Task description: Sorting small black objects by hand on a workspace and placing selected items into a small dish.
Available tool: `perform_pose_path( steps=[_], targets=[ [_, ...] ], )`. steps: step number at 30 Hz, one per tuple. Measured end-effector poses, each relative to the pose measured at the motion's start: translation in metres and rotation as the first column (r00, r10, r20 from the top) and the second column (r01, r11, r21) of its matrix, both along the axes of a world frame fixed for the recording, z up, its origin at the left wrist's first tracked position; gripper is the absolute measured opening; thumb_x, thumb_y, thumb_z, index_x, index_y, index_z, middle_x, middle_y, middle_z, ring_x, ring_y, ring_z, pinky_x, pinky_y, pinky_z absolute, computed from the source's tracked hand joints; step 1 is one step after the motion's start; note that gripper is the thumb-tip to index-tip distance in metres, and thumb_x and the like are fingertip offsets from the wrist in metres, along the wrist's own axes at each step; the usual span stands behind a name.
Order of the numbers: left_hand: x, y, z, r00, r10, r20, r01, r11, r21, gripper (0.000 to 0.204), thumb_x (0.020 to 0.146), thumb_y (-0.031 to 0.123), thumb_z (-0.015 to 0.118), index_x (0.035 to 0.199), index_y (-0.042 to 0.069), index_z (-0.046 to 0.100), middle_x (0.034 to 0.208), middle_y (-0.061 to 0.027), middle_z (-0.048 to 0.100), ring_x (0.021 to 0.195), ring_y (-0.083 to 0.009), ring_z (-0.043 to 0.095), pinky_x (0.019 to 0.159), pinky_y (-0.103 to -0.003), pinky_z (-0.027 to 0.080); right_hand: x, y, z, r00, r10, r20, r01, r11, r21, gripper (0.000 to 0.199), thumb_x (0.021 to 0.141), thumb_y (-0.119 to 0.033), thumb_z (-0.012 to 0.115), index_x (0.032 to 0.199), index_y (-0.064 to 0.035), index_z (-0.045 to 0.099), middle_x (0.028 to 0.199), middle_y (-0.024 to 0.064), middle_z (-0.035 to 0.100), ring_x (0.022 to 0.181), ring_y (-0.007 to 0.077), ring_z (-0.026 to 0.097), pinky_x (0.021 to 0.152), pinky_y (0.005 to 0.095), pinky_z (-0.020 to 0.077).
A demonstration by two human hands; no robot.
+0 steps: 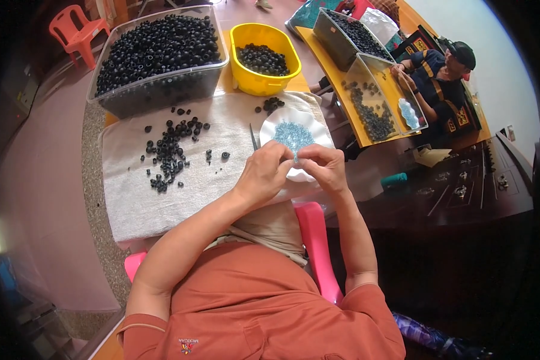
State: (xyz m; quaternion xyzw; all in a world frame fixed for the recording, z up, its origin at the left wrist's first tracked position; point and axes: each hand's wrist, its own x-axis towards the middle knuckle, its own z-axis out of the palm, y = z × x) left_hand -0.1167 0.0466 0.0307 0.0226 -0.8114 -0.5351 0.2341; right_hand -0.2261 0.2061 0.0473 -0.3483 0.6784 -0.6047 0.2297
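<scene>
My left hand [266, 170] and my right hand [324, 169] meet over the near side of a white dish with a wavy rim [319, 131]. Thumb and fingers of both are pinched together, fingertips almost touching. Whatever is between them is too small to make out. Small pale-blue, glassy-looking pieces [293, 134] are heaped in the dish. A slim dark pointed tool [253, 137] lies left of the dish, beyond my left hand. Further left, small black round parts [173, 147], some with holes, are scattered over the white cloth [126, 207]. A few more black parts [272, 104] sit behind the dish.
At the back stand a large clear bin [162, 90] full of black parts and a yellow tub [260, 86] holding more. A co-worker [444, 78] sits at another table on the right with similar bins [392, 129]. A red plastic chair [78, 33] stands far left.
</scene>
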Motion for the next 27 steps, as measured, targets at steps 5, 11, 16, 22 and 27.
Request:
perform_pose_path(
  steps=[5,11,16,22,27],
  targets=[
    [-0.002,0.001,-0.005,1.000,0.023,-0.014,-0.023,0.999,0.040,0.012,0.087,0.010,0.064,0.090,-0.002,0.065,0.085,-0.0166,0.063,0.080,-0.0298,0.064,0.072,-0.038,0.050,-0.001,-0.005,-0.006,0.997,0.030,0.064,-0.026,0.998,-0.061,0.013,0.085,0.005,0.067,0.097,0.0066,0.070,0.093,0.0082,0.070,0.084,0.0115,0.065,0.075,0.0236,0.0536],
    [-0.010,0.001,-0.013,0.996,0.085,0.027,-0.085,0.996,0.026,0.014,0.086,0.011,0.065,0.091,-0.002,0.065,0.085,-0.0176,0.064,0.078,-0.0295,0.065,0.071,-0.037,0.051,-0.005,-0.007,-0.015,0.996,-0.070,-0.060,0.066,0.996,-0.060,0.013,0.084,0.007,0.067,0.097,0.0061,0.070,0.095,0.0091,0.070,0.088,0.0124,0.065,0.078,0.0234,0.0538],
    [-0.013,0.000,-0.009,0.993,0.092,0.077,-0.098,0.992,0.080,0.011,0.085,0.011,0.063,0.087,0.000,0.063,0.087,-0.0194,0.062,0.084,-0.0372,0.062,0.075,-0.044,0.049,-0.009,-0.006,-0.016,0.980,-0.141,-0.138,0.130,0.987,-0.091,0.012,0.084,0.006,0.068,0.096,0.0048,0.070,0.097,0.0086,0.070,0.089,0.0117,0.064,0.079,0.0230,0.0523],
    [-0.013,-0.002,-0.007,0.994,0.013,0.107,-0.035,0.978,0.204,0.015,0.087,0.012,0.064,0.092,-0.002,0.065,0.086,-0.0144,0.065,0.078,-0.0250,0.063,0.071,-0.035,0.051,-0.007,-0.010,-0.002,0.979,-0.036,-0.202,0.038,0.999,0.006,0.014,0.084,0.006,0.069,0.097,0.0049,0.069,0.097,0.0075,0.069,0.089,0.0114,0.063,0.079,0.0242,0.0503],
    [-0.007,-0.010,0.000,0.956,-0.210,0.206,0.071,0.845,0.530,0.016,0.091,0.012,0.064,0.098,-0.003,0.065,0.085,-0.0040,0.066,0.074,-0.0102,0.062,0.068,-0.024,0.051,-0.007,-0.011,-0.007,0.979,0.080,-0.189,-0.103,0.988,-0.117,0.015,0.086,0.007,0.067,0.101,0.0035,0.067,0.097,0.0078,0.066,0.090,0.0128,0.061,0.078,0.0245,0.0493]
  ],
)
